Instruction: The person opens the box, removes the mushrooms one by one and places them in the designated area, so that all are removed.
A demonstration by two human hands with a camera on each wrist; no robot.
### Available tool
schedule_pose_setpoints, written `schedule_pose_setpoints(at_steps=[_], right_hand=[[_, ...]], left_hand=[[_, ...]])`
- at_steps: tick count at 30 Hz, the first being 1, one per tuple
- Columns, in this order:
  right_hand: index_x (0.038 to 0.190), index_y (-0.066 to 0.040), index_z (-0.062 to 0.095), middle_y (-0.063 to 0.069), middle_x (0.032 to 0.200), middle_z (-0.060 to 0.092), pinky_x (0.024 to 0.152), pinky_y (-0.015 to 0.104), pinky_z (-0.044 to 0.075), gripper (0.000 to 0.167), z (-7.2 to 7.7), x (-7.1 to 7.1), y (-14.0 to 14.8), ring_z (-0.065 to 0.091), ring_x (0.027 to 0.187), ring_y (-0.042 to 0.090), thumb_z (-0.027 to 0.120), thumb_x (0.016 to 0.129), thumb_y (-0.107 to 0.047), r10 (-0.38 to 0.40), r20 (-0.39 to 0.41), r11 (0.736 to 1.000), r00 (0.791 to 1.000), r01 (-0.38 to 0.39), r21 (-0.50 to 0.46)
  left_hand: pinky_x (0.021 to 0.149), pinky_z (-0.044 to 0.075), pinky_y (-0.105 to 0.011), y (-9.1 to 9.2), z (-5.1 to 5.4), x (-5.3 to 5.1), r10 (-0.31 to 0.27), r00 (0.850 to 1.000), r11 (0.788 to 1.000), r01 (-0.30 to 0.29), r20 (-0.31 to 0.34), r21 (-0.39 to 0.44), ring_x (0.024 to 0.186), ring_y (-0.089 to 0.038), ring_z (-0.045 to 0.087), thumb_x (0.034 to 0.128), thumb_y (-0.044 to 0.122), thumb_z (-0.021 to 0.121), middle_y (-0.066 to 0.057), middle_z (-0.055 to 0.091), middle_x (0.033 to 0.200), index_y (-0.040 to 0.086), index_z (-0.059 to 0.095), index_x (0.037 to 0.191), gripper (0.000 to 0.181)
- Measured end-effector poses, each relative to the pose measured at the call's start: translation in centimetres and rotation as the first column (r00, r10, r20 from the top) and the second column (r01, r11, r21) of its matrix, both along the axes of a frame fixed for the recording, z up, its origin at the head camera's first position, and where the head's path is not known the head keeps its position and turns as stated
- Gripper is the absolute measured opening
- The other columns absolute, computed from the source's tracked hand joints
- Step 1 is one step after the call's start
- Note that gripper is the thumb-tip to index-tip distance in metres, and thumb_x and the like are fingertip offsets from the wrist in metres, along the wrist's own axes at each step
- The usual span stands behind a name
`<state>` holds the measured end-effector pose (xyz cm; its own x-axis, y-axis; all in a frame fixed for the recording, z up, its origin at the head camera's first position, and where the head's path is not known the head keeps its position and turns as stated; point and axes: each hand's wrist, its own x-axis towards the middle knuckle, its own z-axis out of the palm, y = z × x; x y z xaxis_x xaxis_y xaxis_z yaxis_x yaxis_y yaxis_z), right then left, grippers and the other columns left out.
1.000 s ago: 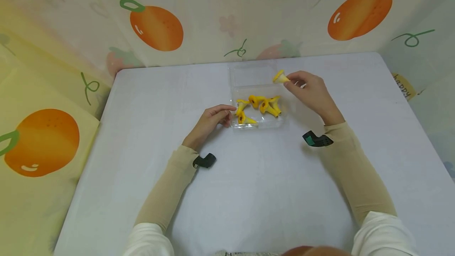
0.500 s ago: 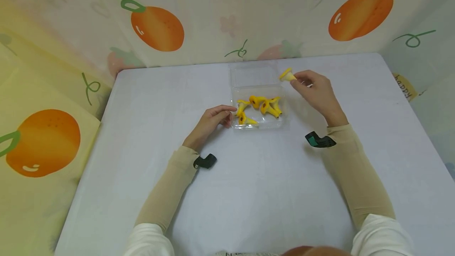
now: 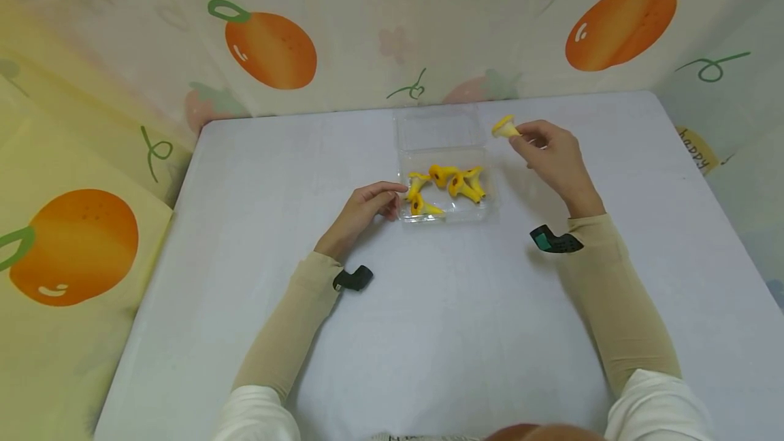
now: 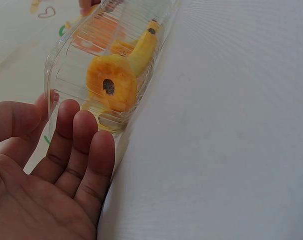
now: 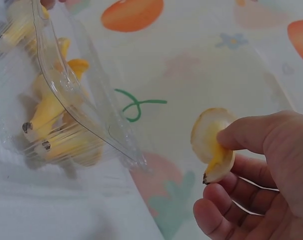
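My right hand [image 3: 554,158] pinches a yellow trumpet-shaped mushroom [image 3: 505,126] by its narrow stem, up off the table and to the right of a clear plastic box. In the right wrist view the thumb lies against the mushroom [image 5: 211,135], its pale cap tilted and dark stem tip showing. The hinged clear box [image 3: 447,215] lies with its lid [image 3: 437,129] folded back. Inside sit several similar yellow mushrooms [image 3: 463,187], some with dark centres. My left hand [image 3: 364,209] touches the box's left side with fairly straight fingers; in the left wrist view its fingertips [image 4: 101,145] meet the plastic wall.
The box stands on a white table [image 3: 429,325] near its far edge. Behind it hangs a curtain [image 3: 343,39] printed with oranges and flowers; the fabric continues along both sides. A dark wrist device [image 3: 353,278] sits on the left sleeve, another device [image 3: 556,239] on the right.
My right hand has moved to the right and slightly up, carrying the mushroom away from beside the lid. The left hand and the box stay where they were.
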<state>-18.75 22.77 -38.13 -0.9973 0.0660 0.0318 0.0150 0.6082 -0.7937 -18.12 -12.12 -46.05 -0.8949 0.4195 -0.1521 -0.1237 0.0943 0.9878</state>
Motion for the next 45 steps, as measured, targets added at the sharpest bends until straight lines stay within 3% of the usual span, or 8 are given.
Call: schedule_pose_setpoints(at_steps=[4,11,17,30,37,45], right_hand=[[0.127,-0.005,0.065,0.006,0.106,0.063,0.062,0.013,0.051,0.045,-0.1,-0.1,0.2,0.056,0.077,0.005,0.062,0.098,-0.039,-0.021,-0.009,1.0,1.0,0.021,-0.017],[0.129,-0.005,0.064,-0.001,0.102,0.063,0.064,0.016,0.054,0.045,-0.3,-0.2,0.7,0.06,0.081,0.013,0.062,0.098,-0.038,-0.041,0.001,0.998,0.999,0.041,-0.051],[0.128,-0.004,0.063,-0.01,0.096,0.063,0.064,0.015,0.055,0.045,-0.4,-0.3,1.0,0.06,0.078,0.007,0.062,0.098,-0.038,-0.062,0.018,0.994,0.998,0.063,-0.084],[0.128,-0.007,0.066,-0.02,0.092,0.06,0.066,0.021,0.043,0.048,-0.8,-0.5,1.6,0.055,0.08,0.004,0.061,0.097,-0.044,-0.116,0.063,0.991,0.991,0.12,-0.056],[0.127,-0.006,0.066,-0.02,0.088,0.057,0.066,0.02,0.042,0.047,-1.2,-0.8,1.9,0.055,0.079,0.001,0.062,0.096,-0.041,-0.133,0.063,0.986,0.989,0.139,-0.091],[0.127,-0.005,0.066,-0.019,0.09,0.057,0.067,0.02,0.043,0.049,-1.6,-1.1,2.1,0.053,0.083,0.004,0.061,0.096,-0.042,-0.134,0.076,0.988,0.988,0.139,-0.065]], left_hand=[[0.073,0.055,-0.021,0.0,0.0,0.1,-0.006,1.0,1.0,0.006,-0.009,0.0,0.078,-0.013,0.059,0.1047,0.011,0.049,-0.002,0.062,0.09,-0.002,0.065,0.127,0.031],[0.073,0.055,-0.021,0.0,0.0,0.1,-0.005,1.0,1.0,0.005,-0.012,-0.006,0.078,-0.014,0.059,0.1049,0.011,0.048,-0.002,0.061,0.091,-0.001,0.066,0.127,0.03],[0.073,0.056,-0.021,0.0,-0.1,0.1,-0.002,1.0,1.0,0.002,-0.008,-0.003,0.078,-0.013,0.059,0.1046,0.01,0.048,-0.001,0.062,0.09,-0.002,0.066,0.127,0.03],[0.073,0.056,-0.022,0.0,0.0,0.1,-0.008,1.0,1.0,0.008,-0.013,0.001,0.078,-0.013,0.06,0.1046,0.011,0.049,-0.002,0.063,0.091,-0.001,0.066,0.126,0.03],[0.073,0.056,-0.021,0.1,-0.1,0.1,-0.01,1.0,1.0,0.01,-0.02,-0.003,0.078,-0.013,0.06,0.1047,0.012,0.049,-0.002,0.062,0.091,-0.001,0.066,0.126,0.03],[0.072,0.056,-0.022,0.0,-0.1,0.1,-0.008,1.0,1.0,0.009,-0.024,0.02,0.077,-0.013,0.06,0.1048,0.011,0.049,-0.002,0.062,0.09,-0.003,0.065,0.127,0.03]])
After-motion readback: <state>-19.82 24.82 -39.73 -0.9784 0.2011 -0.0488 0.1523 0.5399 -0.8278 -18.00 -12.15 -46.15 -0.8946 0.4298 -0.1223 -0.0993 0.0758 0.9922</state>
